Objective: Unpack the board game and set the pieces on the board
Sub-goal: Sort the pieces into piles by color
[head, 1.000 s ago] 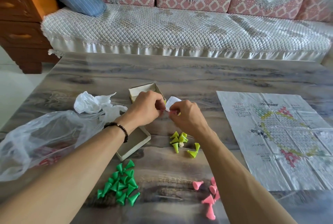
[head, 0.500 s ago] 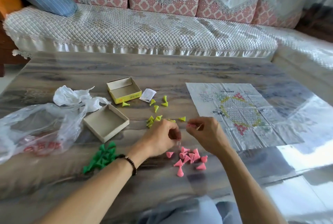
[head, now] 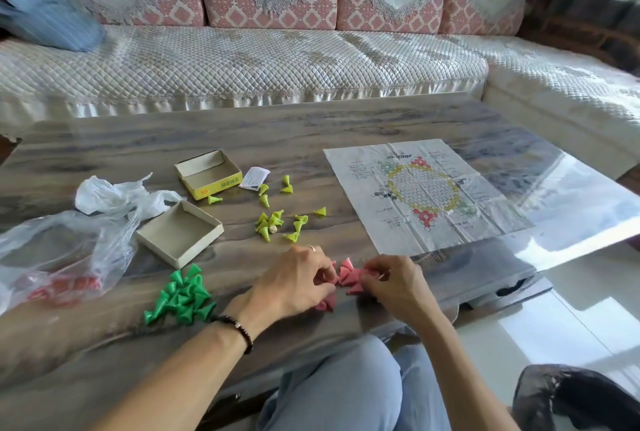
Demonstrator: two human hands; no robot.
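A paper game board (head: 426, 195) lies unfolded on the right part of the table. Pink cone pieces (head: 348, 278) sit in a cluster near the table's front edge. My left hand (head: 298, 280) and my right hand (head: 394, 283) close in on that cluster from both sides, fingers curled onto the pink cones. Yellow-green cones (head: 275, 217) lie scattered mid-table. A heap of green cones (head: 181, 295) sits left of my left wrist. The yellow box base (head: 207, 174) and its lid (head: 180, 233) lie open further left.
A crumpled clear plastic bag (head: 65, 240) holding something red lies at the table's left. A small white slip (head: 254, 178) sits beside the yellow box. A quilted sofa (head: 242, 59) runs behind the table. My knees (head: 346, 385) are under the front edge.
A second ago both hands held a white slip up near the box. They have come down to the pink cones at the front edge, and the yellow-green cones now lie more spread out.
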